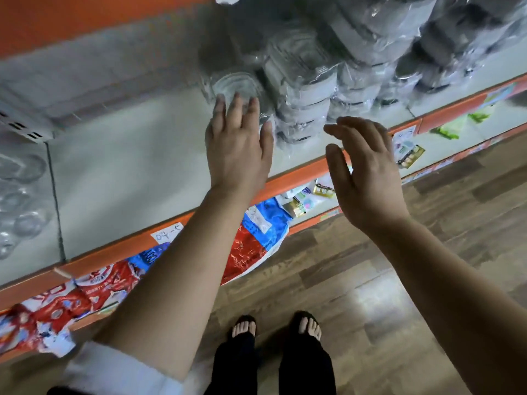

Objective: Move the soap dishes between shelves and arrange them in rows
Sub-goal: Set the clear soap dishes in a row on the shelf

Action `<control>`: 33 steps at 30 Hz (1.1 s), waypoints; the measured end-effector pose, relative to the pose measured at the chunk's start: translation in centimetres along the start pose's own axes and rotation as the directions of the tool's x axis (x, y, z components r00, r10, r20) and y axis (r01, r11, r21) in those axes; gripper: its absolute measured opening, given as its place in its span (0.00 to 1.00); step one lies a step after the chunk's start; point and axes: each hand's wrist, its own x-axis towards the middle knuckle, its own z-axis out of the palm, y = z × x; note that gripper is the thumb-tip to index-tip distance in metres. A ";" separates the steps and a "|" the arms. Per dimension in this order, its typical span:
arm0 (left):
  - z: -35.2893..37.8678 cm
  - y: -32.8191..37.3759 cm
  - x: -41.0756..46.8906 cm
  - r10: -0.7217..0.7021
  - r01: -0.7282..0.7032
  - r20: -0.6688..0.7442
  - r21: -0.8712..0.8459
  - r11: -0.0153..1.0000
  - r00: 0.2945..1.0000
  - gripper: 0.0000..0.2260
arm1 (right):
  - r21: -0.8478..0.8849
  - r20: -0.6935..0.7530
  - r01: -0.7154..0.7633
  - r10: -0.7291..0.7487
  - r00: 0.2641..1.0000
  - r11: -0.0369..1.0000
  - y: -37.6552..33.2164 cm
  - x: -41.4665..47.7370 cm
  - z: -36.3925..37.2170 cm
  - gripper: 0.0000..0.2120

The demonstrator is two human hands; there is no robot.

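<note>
Pale grey shop shelf point(128, 166) with an orange front lip point(119, 249) fills the upper view, its left half bare. One clear soap dish point(236, 85) sits mid-shelf at the left end of the stock and seems to lie flat, hollow side up. It looks rounded and is blurred, so I cannot tell its long axis. Just right of it, the plastic-wrapped soap dishes point(302, 89) are stacked flat in close columns that run along the shelf toward the far right, probably packed tight to save room. The left hand point(238, 155) reaches in with fingers straight and spread wide, holding nothing. Its fingertips point(251, 105) lie at the clear dish's near rim, though whether they touch is unclear; the pose suggests it is about to take or nudge that dish. The right hand point(368, 178) hovers above the shelf lip, loosely spread and empty, likely ready to steady the stacks. Red and blue packets point(108, 280) lie on the shelf below, above a wood-pattern floor point(370, 280).
</note>
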 end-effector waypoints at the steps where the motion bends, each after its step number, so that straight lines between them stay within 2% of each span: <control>1: 0.7 0.3 0.2 -0.032 0.032 0.003 0.021 0.999 0.999 0.26 | 0.001 -0.010 0.028 -0.028 1.000 1.000 0.6 0.4 0.3 0.17; 4: 2.3 0.5 0.3 -0.080 0.082 -0.044 0.059 0.995 0.996 0.25 | 0.009 -0.044 0.099 -0.099 0.994 0.995 2.0 1.7 1.4 0.17; 11: 3.4 0.8 1.7 -0.199 0.202 -0.183 0.000 0.979 0.963 0.17 | 0.008 -0.128 0.183 -0.181 0.975 0.983 3.5 5.5 3.7 0.16; 18: 1.9 0.0 -1.7 -0.176 0.170 -0.317 -0.048 0.984 0.932 0.14 | -0.083 -0.052 -0.002 -0.002 0.999 0.997 2.2 8.6 5.1 0.26; 21: 1.0 -0.5 -3.5 -0.160 0.151 -0.326 -0.051 0.987 0.932 0.14 | -0.110 -0.041 -0.067 0.063 0.997 0.992 1.6 9.0 5.9 0.26; 27: -0.2 -0.8 -5.3 -0.154 0.147 -0.321 -0.046 0.988 0.934 0.14 | -0.002 -0.044 -0.198 0.198 0.979 0.980 0.9 10.3 6.0 0.21; 33: -3.0 -0.1 -7.8 -0.122 0.123 -0.327 -0.018 0.992 0.937 0.14 | 0.139 -0.024 -0.179 0.184 0.983 0.974 0.3 8.1 3.5 0.22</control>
